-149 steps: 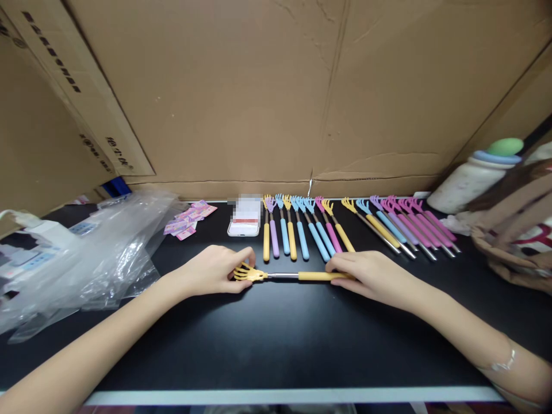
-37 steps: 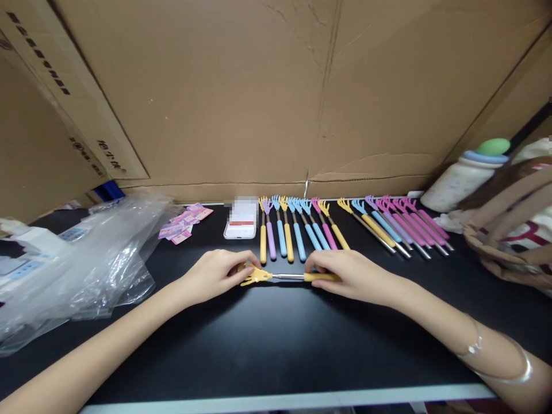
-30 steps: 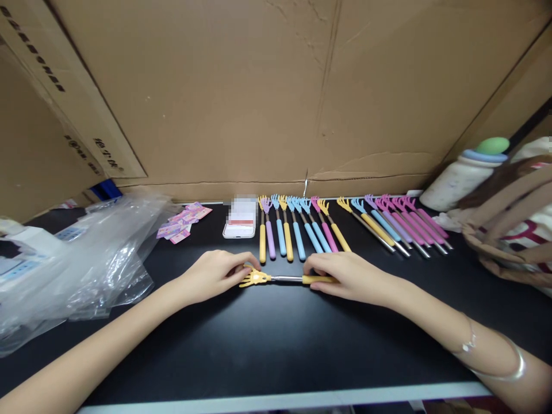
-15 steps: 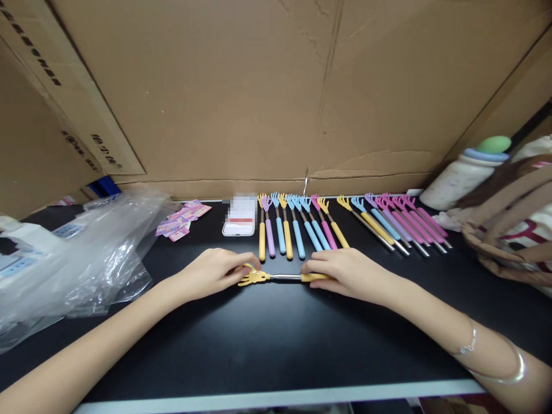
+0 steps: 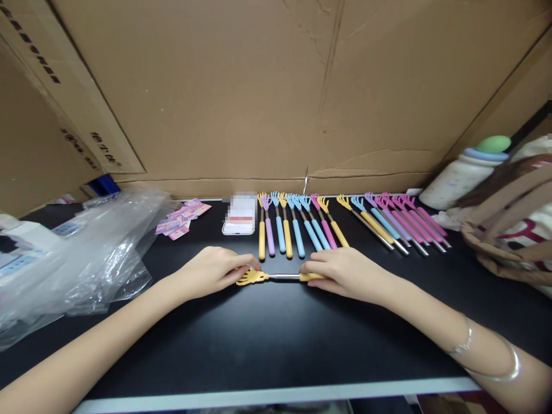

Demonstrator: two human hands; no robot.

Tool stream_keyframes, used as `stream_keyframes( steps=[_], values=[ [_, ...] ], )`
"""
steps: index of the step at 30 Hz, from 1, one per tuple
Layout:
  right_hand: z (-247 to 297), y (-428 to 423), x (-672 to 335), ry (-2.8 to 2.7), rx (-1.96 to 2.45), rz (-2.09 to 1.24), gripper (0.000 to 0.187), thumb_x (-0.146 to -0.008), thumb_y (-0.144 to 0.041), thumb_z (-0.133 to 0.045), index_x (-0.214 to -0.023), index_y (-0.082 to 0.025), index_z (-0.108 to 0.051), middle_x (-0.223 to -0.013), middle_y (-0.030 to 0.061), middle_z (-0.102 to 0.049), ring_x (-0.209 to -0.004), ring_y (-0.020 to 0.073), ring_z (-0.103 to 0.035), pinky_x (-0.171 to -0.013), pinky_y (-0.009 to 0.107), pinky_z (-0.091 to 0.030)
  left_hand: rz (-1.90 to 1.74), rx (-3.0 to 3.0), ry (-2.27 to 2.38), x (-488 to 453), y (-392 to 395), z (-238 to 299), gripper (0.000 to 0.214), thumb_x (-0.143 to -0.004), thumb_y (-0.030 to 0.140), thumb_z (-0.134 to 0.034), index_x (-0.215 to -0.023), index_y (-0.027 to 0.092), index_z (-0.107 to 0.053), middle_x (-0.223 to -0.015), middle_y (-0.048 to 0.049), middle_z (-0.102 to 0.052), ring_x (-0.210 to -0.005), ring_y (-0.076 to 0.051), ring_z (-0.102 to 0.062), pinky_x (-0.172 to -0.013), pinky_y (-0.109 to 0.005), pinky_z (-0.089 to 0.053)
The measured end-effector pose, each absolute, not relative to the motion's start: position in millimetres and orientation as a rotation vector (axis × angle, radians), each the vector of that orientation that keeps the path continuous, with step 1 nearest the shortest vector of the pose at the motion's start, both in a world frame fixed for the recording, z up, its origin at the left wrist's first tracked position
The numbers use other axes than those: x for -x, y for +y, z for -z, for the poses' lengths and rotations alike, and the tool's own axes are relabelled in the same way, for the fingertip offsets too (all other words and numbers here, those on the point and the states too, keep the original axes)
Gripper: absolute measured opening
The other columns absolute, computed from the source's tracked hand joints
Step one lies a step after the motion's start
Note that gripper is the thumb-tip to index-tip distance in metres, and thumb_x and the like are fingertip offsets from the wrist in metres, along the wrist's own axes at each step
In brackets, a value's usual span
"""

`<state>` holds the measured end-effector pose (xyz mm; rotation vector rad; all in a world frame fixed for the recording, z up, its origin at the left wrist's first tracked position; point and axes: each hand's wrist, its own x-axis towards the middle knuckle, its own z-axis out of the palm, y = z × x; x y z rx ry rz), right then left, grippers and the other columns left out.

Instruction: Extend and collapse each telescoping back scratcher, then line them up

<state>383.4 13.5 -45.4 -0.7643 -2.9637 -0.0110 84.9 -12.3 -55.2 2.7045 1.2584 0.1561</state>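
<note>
A yellow telescopic back scratcher point(image 5: 276, 277) lies crosswise on the black table point(image 5: 276, 339), claw end to the left. My left hand point(image 5: 215, 270) pinches the yellow claw head. My right hand point(image 5: 345, 273) is closed around the yellow handle, and a short length of metal rod shows between the two hands. Behind them lies a row of several short scratchers point(image 5: 297, 227) in yellow, purple, blue and pink. A second group of several longer ones point(image 5: 397, 221) lies to the right.
A white phone point(image 5: 240, 217) and pink stickers point(image 5: 181, 218) lie at the back left. Crumpled clear plastic bags point(image 5: 86, 253) cover the left side. A white bottle point(image 5: 466, 175) and a bag point(image 5: 513, 230) stand at the right. Cardboard walls point(image 5: 241, 92) enclose the back.
My right hand has slid left along the table toward my left hand, and the scratcher's exposed metal rod has grown shorter. My left hand has stayed on the claw head.
</note>
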Motion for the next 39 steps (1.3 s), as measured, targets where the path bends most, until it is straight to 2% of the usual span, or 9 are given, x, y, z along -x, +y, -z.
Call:
stream_keyframes(
  steps=[20, 31, 34, 37, 39],
  values=[
    [47, 14, -383, -2.925, 0.687, 0.053, 0.030, -0.094, -0.039, -0.040, -0.096, -0.022, -0.065, -0.080, 0.0030, -0.063, -0.068, 0.0113, -0.057, -0.062, 0.022, -0.036, -0.170, -2.759, 1.256, -85, -13, 55, 0.029, -0.093, 0.025, -0.035, -0.111, 0.029, -0.058, -0.081, 0.0018, -0.069, -0.069, -0.012, -0.064, -0.063, -0.018, -0.040],
    [47, 7, -375, -2.931, 0.693, 0.019, 0.023, -0.092, -0.032, -0.043, -0.096, -0.020, -0.062, -0.080, 0.0032, -0.064, -0.071, 0.0129, -0.058, -0.063, 0.023, -0.036, -0.207, -2.798, 1.323, -92, -20, 55, 0.028, -0.094, 0.029, -0.035, -0.106, 0.028, -0.061, -0.072, 0.0017, -0.062, -0.065, -0.011, -0.059, -0.059, -0.019, -0.037],
    [48, 5, -373, -2.919, 0.713, 0.047, 0.020, -0.091, -0.028, -0.044, -0.090, -0.019, -0.061, -0.077, 0.0026, -0.063, -0.071, 0.0127, -0.057, -0.063, 0.024, -0.036, -0.275, -2.811, 1.312, -95, -22, 54, 0.027, -0.093, 0.025, -0.037, -0.101, 0.026, -0.062, -0.078, 0.0009, -0.063, -0.071, -0.011, -0.059, -0.060, -0.020, -0.038],
    [49, 2, -370, -2.886, 0.733, 0.081, 0.017, -0.090, -0.025, -0.044, -0.090, -0.019, -0.060, -0.080, 0.0022, -0.064, -0.072, 0.0125, -0.057, -0.063, 0.024, -0.036, -0.387, -2.793, 1.260, -99, -24, 51, 0.026, -0.094, 0.026, -0.037, -0.097, 0.025, -0.063, -0.091, 0.0004, -0.065, -0.086, -0.013, -0.057, -0.068, -0.021, -0.040],
    [50, -1, -367, -2.857, 0.744, 0.120, 0.018, -0.090, -0.024, -0.042, -0.090, -0.019, -0.059, -0.081, 0.0018, -0.064, -0.070, 0.0121, -0.058, -0.062, 0.024, -0.035, -0.418, -2.804, 1.220, -103, -26, 49, 0.026, -0.095, 0.029, -0.037, -0.097, 0.024, -0.062, -0.095, 0.0001, -0.065, -0.090, -0.014, -0.056, -0.072, -0.022, -0.041]
  ],
)
